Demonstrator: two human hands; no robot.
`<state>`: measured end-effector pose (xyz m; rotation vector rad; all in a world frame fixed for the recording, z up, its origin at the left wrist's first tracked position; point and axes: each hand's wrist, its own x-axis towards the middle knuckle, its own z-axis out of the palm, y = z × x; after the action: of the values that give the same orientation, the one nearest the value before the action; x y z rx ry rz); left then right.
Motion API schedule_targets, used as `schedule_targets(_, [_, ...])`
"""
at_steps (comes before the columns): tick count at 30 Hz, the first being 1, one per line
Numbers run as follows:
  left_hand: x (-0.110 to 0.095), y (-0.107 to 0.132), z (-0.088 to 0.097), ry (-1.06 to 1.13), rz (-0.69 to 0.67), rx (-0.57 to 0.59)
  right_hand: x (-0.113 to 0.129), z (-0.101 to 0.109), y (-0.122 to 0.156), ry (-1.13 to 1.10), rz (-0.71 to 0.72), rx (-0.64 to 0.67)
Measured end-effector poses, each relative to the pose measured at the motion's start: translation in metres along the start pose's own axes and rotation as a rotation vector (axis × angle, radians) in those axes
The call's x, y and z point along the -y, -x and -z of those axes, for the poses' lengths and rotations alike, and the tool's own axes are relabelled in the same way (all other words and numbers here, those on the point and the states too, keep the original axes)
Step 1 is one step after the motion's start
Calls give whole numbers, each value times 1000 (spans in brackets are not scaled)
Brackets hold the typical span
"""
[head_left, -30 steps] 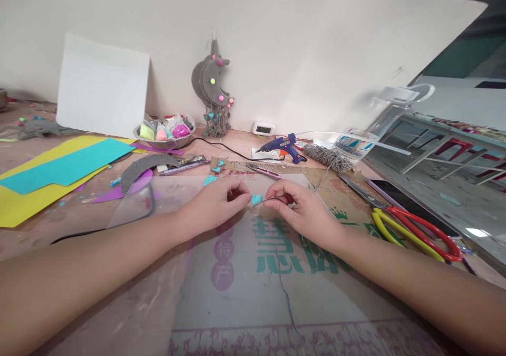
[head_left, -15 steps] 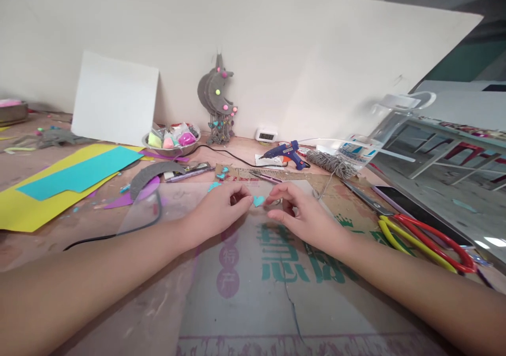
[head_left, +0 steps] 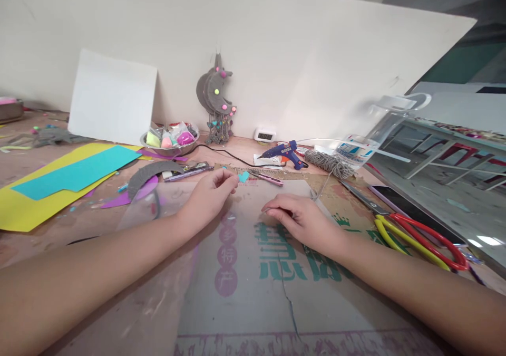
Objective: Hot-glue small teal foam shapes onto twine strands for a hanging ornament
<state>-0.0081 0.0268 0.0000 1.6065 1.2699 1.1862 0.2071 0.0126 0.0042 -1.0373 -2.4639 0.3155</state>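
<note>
My left hand (head_left: 209, 195) is stretched forward over a clear plastic sheet (head_left: 237, 250). Its thumb and forefinger are pinched at a small teal foam heart (head_left: 243, 176), which sits at the sheet's far edge beside a pink pen (head_left: 265, 177). My right hand (head_left: 300, 219) rests on the sheet to the right, fingers curled and pressed together; a thin grey line shows at the fingertips, too fine to name. The two hands are apart. Printed cardboard (head_left: 336, 208) lies under the sheet.
Red and yellow scissors (head_left: 415, 232) and a phone (head_left: 411, 208) lie at the right. A blue glue gun (head_left: 286, 152), grey twine (head_left: 328, 162), a bowl of coloured packets (head_left: 169, 137) and a grey felt moon (head_left: 215, 95) stand behind. Teal and yellow sheets (head_left: 75, 174) lie left.
The hands were together at the teal heart. My left hand has moved away and forward with the heart, while my right hand has dropped onto the sheet.
</note>
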Motion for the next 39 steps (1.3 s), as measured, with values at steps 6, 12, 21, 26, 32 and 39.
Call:
schedule_targets(6, [1, 3, -4, 100, 49, 133, 4, -2, 4, 94, 194, 47])
schedule_targets(12, [1, 8, -5, 39, 20, 203, 8, 1, 1, -135, -2, -55])
schedule_targets(21, [-11, 14, -4, -183, -111, 269, 9, 4, 4, 6, 132, -202])
schedule_targets(26, [-11, 16, -5, -220, -146, 293, 3, 0, 7, 92, 180, -224])
schedule_targets(32, [-9, 16, -5, -243, -167, 282, -6, 0, 8, 216, 273, -187])
schedule_targets(39, [-10, 16, -4, -282, -169, 303, -4, 0, 7, 223, 253, -172])
